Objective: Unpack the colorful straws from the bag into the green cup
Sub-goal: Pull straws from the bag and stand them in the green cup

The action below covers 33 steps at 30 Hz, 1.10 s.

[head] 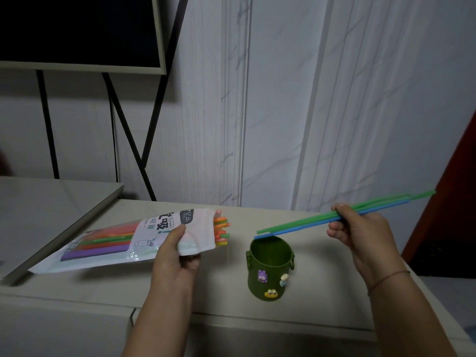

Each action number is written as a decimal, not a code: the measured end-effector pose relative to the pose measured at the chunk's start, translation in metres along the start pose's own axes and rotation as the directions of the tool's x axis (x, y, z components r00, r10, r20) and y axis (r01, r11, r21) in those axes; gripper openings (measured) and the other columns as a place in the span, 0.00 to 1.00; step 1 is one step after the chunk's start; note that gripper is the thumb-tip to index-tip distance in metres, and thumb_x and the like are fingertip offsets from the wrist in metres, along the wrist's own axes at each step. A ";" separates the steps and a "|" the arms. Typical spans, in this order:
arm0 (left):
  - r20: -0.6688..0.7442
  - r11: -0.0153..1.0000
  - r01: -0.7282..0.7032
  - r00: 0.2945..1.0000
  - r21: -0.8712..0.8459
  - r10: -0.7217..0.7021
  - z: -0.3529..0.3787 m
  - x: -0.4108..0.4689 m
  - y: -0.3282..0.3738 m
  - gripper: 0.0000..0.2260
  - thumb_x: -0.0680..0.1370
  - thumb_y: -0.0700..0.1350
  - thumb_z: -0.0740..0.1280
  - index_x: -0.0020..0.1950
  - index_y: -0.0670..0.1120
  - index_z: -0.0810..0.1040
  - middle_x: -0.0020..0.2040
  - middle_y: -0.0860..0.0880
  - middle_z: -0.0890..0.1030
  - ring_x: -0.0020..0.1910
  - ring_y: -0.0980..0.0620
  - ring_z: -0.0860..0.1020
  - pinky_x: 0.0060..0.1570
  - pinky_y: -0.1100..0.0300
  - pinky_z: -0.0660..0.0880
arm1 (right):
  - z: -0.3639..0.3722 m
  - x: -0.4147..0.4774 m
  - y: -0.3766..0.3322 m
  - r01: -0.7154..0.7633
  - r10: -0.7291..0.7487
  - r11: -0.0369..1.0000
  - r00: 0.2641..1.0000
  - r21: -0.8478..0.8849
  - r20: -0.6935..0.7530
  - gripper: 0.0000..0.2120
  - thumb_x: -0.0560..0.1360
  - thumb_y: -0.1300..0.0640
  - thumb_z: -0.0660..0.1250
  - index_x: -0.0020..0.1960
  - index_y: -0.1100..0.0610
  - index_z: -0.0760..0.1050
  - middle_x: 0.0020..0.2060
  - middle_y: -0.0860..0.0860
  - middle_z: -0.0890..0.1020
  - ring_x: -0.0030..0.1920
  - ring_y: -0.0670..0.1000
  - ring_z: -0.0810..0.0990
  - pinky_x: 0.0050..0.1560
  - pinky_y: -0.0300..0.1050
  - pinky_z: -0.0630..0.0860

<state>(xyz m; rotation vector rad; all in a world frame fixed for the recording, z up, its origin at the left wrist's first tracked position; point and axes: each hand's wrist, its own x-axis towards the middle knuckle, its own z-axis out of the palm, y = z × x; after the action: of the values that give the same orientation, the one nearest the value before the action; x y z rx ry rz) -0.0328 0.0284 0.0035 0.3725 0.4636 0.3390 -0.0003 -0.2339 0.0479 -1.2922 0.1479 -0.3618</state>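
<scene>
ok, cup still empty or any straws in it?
Empty. The cup interior shows bare green; the straws in the right hand are above its rim.

Pale beige tabletop (231, 315), smooth, seam running along its near edge. Green cup (269, 269) stands upright right of centre, three small figures stuck on its near side. Far left, a grey slab (51, 202) rests tilted, overlapping the tabletop's left part.
</scene>
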 end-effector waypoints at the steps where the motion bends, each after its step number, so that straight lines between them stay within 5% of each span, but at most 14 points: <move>1: 0.003 1.000 0.002 1.000 0.003 -0.002 0.000 0.000 -0.001 0.12 0.74 0.35 0.69 0.50 0.50 0.73 0.48 0.48 0.82 0.46 0.50 0.81 0.33 0.53 0.81 | -0.003 0.001 -0.001 0.009 -0.009 1.000 1.000 -0.019 -0.012 0.05 0.75 0.63 0.65 0.44 0.65 0.75 0.19 0.51 0.76 0.19 0.43 0.75 0.22 0.33 0.75; 5: 0.011 1.000 0.006 1.000 0.008 -0.006 0.002 -0.003 -0.005 0.11 0.74 0.34 0.69 0.49 0.49 0.74 0.47 0.48 0.82 0.45 0.50 0.81 0.34 0.53 0.81 | -0.007 0.004 0.000 0.034 -0.038 0.990 0.999 -0.139 -0.024 0.05 0.75 0.64 0.65 0.44 0.66 0.74 0.28 0.59 0.75 0.18 0.44 0.74 0.21 0.34 0.75; 10: 0.015 0.999 0.016 1.000 0.034 -0.017 0.003 -0.004 -0.011 0.11 0.74 0.34 0.69 0.50 0.49 0.74 0.47 0.48 0.82 0.46 0.50 0.82 0.35 0.52 0.81 | 0.014 -0.005 0.018 -0.022 0.051 0.961 0.994 -0.274 0.097 0.05 0.76 0.63 0.64 0.41 0.62 0.74 0.27 0.59 0.77 0.18 0.45 0.75 0.24 0.36 0.77; 18: 0.009 0.998 0.027 1.000 0.051 -0.028 0.006 -0.010 -0.018 0.11 0.74 0.34 0.69 0.49 0.49 0.74 0.47 0.48 0.82 0.46 0.49 0.82 0.38 0.47 0.80 | 0.041 -0.007 0.042 -0.065 0.111 0.967 0.979 -0.248 0.173 0.05 0.76 0.62 0.63 0.47 0.64 0.75 0.32 0.61 0.78 0.22 0.48 0.79 0.28 0.38 0.79; 28: 0.012 0.998 0.032 0.999 0.054 -0.033 0.006 -0.011 -0.019 0.11 0.74 0.35 0.69 0.49 0.49 0.73 0.48 0.47 0.82 0.48 0.48 0.82 0.46 0.48 0.80 | 0.054 -0.003 0.057 0.012 0.059 0.949 0.975 -0.316 0.214 0.05 0.76 0.60 0.66 0.46 0.62 0.76 0.31 0.56 0.79 0.27 0.48 0.79 0.33 0.38 0.80; 33: 0.021 0.998 0.034 0.999 0.043 -0.035 0.007 -0.012 -0.020 0.11 0.74 0.34 0.69 0.50 0.49 0.74 0.48 0.47 0.82 0.48 0.48 0.82 0.39 0.46 0.80 | 0.055 -0.005 0.066 -0.008 0.118 0.924 0.957 -0.383 0.264 0.08 0.74 0.61 0.68 0.52 0.63 0.79 0.32 0.52 0.78 0.32 0.46 0.75 0.32 0.35 0.74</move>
<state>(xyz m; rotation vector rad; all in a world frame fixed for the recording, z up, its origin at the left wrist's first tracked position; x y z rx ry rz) -0.0355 0.0042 0.0053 0.4088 0.4557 0.2913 0.0240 -0.1667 -0.0006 -1.7046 0.0155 -0.0881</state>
